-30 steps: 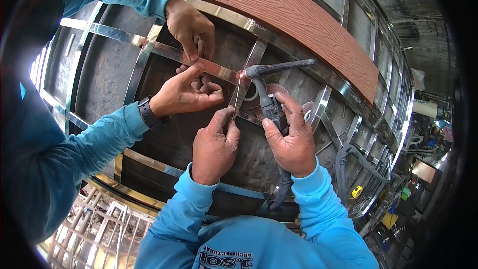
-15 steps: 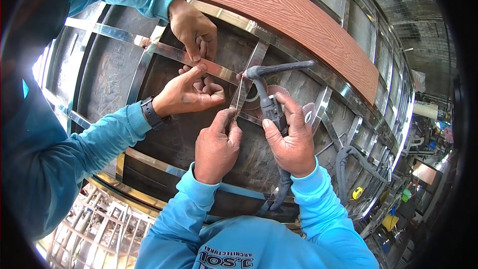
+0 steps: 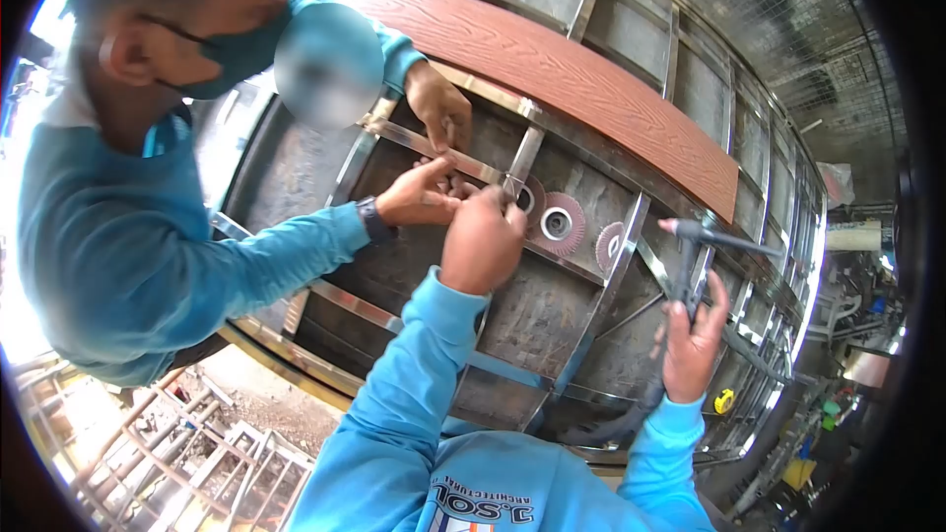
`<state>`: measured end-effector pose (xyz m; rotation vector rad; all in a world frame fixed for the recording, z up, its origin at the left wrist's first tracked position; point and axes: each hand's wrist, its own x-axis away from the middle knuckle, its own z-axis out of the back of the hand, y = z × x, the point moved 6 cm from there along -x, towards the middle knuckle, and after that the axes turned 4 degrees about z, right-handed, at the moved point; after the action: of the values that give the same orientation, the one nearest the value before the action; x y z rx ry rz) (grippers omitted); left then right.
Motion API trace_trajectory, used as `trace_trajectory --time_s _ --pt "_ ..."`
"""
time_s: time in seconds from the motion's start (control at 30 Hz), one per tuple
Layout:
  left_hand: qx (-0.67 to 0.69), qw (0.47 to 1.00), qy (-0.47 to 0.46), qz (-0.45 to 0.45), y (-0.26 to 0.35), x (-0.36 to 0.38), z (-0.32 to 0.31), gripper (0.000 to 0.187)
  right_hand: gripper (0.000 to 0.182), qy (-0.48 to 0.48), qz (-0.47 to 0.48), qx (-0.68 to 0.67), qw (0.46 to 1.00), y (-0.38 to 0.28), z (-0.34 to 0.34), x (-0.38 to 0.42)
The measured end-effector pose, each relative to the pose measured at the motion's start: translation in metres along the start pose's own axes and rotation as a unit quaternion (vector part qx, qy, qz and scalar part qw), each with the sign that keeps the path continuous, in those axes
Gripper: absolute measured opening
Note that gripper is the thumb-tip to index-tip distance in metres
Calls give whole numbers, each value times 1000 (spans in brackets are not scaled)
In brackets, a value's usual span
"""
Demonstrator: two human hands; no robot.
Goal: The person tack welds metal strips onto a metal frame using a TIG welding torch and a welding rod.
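Note:
My right hand (image 3: 694,355) is closed around the handle of a TIG welding torch (image 3: 685,271), held out to the right above the metal frame. Its pinkish nozzle points left, away from the joint. My left hand (image 3: 481,241) has its fingers pinched together at the joint between a flat metal bar (image 3: 463,160) and an upright bar (image 3: 524,153); whatever is between the fingertips is hidden. Close by on the left, a co-worker's two hands (image 3: 419,195) are at the same flat bar, one above it and one below.
Flap discs (image 3: 560,225) lie inside the frame beside the joint. A reddish wood-grain plank (image 3: 572,64) rests across the frame's far side. A yellow tape measure (image 3: 724,401) sits at the right. The co-worker (image 3: 128,256) leans in from the left.
My right hand has carried the torch rightward, away from the joint. My left hand has moved up to the joint. The co-worker leans further into view, and the flap discs are now uncovered.

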<state>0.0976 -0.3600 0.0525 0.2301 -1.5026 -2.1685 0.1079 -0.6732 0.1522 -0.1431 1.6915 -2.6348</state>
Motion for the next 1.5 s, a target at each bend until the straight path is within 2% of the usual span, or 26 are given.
trace_trajectory --time_s 0.03,0.1,0.2,0.27,0.3,0.37,0.4,0.47,0.53,0.57,0.73,0.8,0.9,0.93,1.03,1.2,1.5 --pt "-51 997 39 -53 -7 12 -9 24 63 10 4 -2 1000 0 12 8" --pt "-182 978 17 100 2 37 -25 21 61 16 6 3 1000 1 30 22" --pt "-224 974 17 29 5 26 -56 21 61 21 14 -5 1000 -11 35 42" --pt "-196 979 -44 47 12 -12 -55 23 62 20 19 -3 1000 -21 37 57" --pt "-313 944 -81 -67 1 -40 -65 24 62 14 31 -5 999 -26 39 65" --pt "-475 848 -166 -168 34 -39 -27 21 63 10 58 -10 998 -35 47 79" --pt "-509 820 -170 -202 27 -32 -17 22 63 12 75 -8 997 -38 52 87" --pt "-465 866 -127 -132 -28 -33 -36 26 63 26 78 -18 996 -36 63 102" --pt "-345 936 -65 0 -43 0 -62 27 63 30 84 -11 996 -35 71 113" --pt "-316 947 -51 27 -15 32 -59 26 63 29 77 -16 996 -34 72 120" --pt "-251 957 -93 -113 60 80 -78 21 64 44 75 -58 995 -37 92 157" --pt "-246 948 -111 -171 77 107 -72 25 63 41 82 -75 993 -40 100 173" --pt "-257 937 -113 -208 33 147 -74 30 64 33 70 -117 990 -38 106 197" --pt "-242 941 -134 -197 20 162 -63 34 64 29 65 -123 990 -39 106 205" --pt "-231 943 -151 -186 -5 210 -23 29 64 18 45 -160 986 -40 106 224" --pt "-217 949 -168 -157 -40 262 25 36 61 -9 75 -158 985 -48 106 223" --pt "-211 968 -88 -101 -32 290 45 35 66 -85 113 -159 977 -58 91 223"
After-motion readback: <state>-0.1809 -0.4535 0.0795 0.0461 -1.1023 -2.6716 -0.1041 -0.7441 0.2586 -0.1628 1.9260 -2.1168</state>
